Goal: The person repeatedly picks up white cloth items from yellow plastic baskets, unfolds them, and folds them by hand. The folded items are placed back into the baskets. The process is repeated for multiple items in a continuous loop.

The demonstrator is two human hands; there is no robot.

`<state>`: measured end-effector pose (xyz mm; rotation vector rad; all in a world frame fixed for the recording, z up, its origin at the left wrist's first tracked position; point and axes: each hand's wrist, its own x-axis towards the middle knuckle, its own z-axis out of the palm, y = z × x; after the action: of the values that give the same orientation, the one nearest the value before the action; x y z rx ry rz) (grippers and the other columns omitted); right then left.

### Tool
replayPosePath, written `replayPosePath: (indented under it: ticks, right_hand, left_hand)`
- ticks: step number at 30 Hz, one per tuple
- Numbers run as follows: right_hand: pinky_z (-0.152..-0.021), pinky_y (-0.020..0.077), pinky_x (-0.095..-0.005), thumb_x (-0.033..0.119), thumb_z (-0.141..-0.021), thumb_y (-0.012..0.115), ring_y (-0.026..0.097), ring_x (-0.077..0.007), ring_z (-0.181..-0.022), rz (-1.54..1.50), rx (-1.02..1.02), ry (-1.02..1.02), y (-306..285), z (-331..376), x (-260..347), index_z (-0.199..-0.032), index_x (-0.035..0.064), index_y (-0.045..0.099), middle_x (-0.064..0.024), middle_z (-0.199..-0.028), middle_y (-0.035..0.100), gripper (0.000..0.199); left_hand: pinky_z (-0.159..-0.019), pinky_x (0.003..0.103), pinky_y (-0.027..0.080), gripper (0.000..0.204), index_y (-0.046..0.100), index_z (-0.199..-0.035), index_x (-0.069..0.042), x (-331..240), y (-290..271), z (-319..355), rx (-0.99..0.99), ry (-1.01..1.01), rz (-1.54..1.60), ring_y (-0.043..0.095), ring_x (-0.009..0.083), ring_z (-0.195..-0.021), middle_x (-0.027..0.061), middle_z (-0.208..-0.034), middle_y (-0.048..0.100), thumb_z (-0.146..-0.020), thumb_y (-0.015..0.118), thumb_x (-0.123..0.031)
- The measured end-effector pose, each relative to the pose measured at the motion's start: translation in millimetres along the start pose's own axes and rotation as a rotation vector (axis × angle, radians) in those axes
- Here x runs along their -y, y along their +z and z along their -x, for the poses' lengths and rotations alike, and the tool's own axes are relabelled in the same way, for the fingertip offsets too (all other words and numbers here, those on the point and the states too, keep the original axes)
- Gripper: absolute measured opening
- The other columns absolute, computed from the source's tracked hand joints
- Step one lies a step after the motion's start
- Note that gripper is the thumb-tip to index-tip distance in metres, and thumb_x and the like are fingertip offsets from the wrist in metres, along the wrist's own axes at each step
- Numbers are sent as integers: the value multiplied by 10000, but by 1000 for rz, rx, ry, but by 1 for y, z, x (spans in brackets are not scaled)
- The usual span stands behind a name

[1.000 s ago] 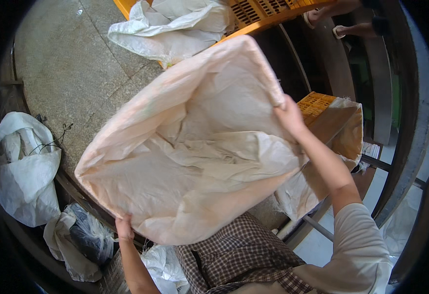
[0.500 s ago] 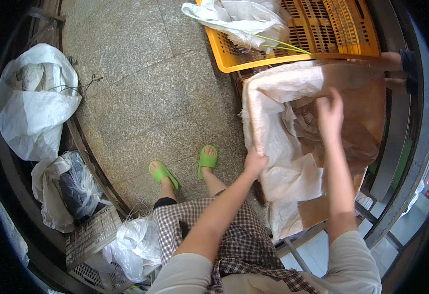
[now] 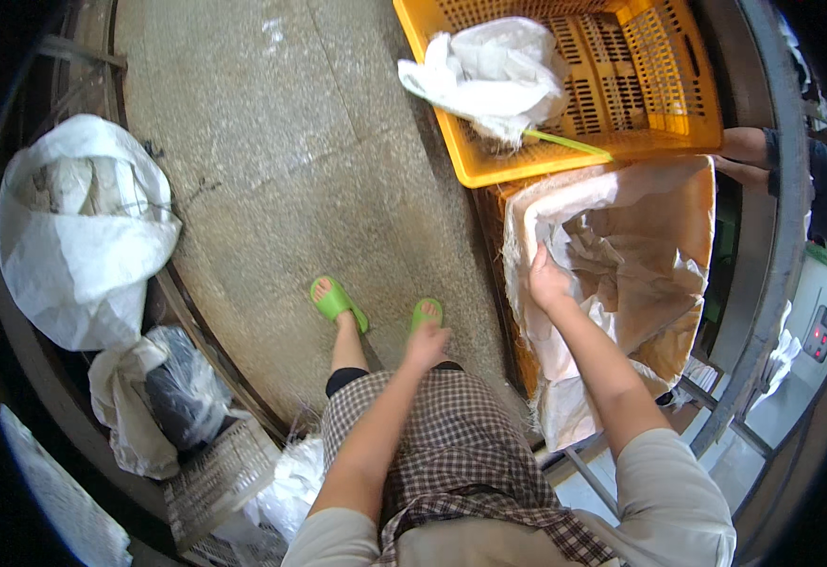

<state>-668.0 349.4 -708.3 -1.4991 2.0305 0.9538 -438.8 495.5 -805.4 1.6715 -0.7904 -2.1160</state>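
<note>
A box lined with white woven sacking (image 3: pixel 557 378) stands at my right, its liner folded over the left rim and crumpled inside. My right hand (image 3: pixel 547 281) touches the liner at the inner left wall. Its fingers look stretched out along the fabric, though part of them is hidden. Away from the box, my left hand (image 3: pixel 427 343) hangs in front of my apron, over one green slipper. Motion smears its fingers, and I see nothing in it.
A yellow crate (image 3: pixel 475 175) beyond the box holds a white sack (image 3: pixel 517 80) and a yellow-green strip. White woven sacks (image 3: pixel 83 265) and a grey crate (image 3: pixel 220 463) line the left. Another person's limbs (image 3: pixel 744 149) show at the right, near a device with red lights (image 3: pixel 821 333).
My left hand has let go of the box's left rim and moved left toward my body. My right hand has moved left from above the box's middle to its inner left wall.
</note>
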Motion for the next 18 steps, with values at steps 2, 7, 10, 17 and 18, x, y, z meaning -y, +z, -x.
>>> replayPosePath:
  ticks: [2, 7, 10, 17, 18]
  right_hand:
    - [-852, 456, -449, 238, -850, 475, 579, -349, -1008, 381, 395, 9, -47, -4, 19, -1248, 70, 439, -203, -1172, 557, 434]
    - [-867, 437, -467, 299, -761, 644, 558, -380, -1017, -359, -192, -283, -136, -60, 89, -1240, -1, 428, -215, -1175, 550, 605]
    - [-992, 337, -453, 361, -744, 667, 406, -345, -1209, -251, -481, -190, -152, -100, 137, -1344, 31, 311, -217, -1311, 419, 772]
    - [-924, 367, -494, 297, -758, 655, 412, -316, -1184, -232, -159, 59, -129, -201, 206, -1424, 109, 161, -170, -1320, 380, 851]
    - [-877, 404, -487, 255, -765, 640, 451, -310, -1137, -239, -151, 47, -126, -211, 203, -1418, 103, 180, -160, -1273, 419, 814]
  left_hand:
    - [-694, 292, 486, 186, 587, -946, 16, 5, -83, 10, -161, -113, -85, 606, 176, -769, 61, -809, 620, -836, 590, -134]
    - [-541, 243, 425, 107, 522, -892, -56, -2, -266, 60, -521, -200, 116, 560, 123, -662, 41, -789, 584, -886, 518, -163]
    - [-521, 236, 419, 86, 510, -863, -71, -17, -317, 81, -669, -250, 163, 553, 120, -645, 31, -764, 571, -891, 505, -152]
    - [-498, 215, 396, 27, 489, -868, -102, -62, -313, 59, -528, -374, 308, 553, 103, -636, 22, -770, 582, -892, 484, -110]
    - [-523, 205, 402, 11, 497, -884, -107, -70, -303, 51, -520, -378, 297, 568, 102, -652, 24, -792, 593, -889, 497, -117]
